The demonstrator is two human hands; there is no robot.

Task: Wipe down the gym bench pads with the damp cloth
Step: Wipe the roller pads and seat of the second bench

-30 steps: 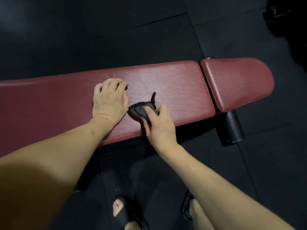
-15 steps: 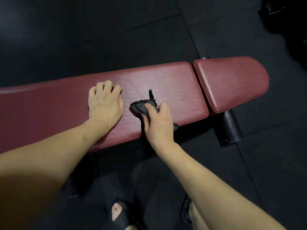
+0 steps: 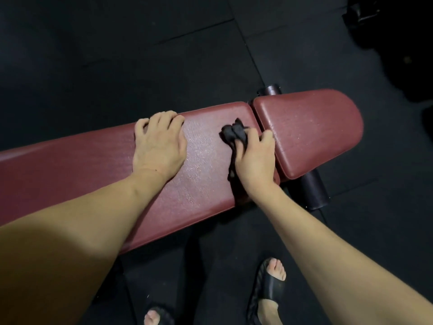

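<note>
A dark red gym bench runs across the view: a long back pad [image 3: 70,167] and a shorter seat pad [image 3: 311,132] to its right, with a narrow gap between them. My right hand [image 3: 255,160] grips a crumpled black cloth [image 3: 234,133] and presses it on the right end of the long pad, right beside the gap. One strip of the cloth trails back under my palm toward the near edge. My left hand [image 3: 159,144] lies flat on the long pad, fingers curled over its far edge. The pad surface between my hands glistens.
Black rubber floor tiles [image 3: 140,55] surround the bench. A black foam roller [image 3: 309,191] sticks out under the seat pad, and its other end [image 3: 269,89] shows behind. My feet in black slides [image 3: 269,287] stand close to the bench. Dark equipment [image 3: 365,10] sits at the top right.
My right hand has slid the cloth to the right along the long pad, from its middle to the end by the gap. The left hand stays planted on the pad.
</note>
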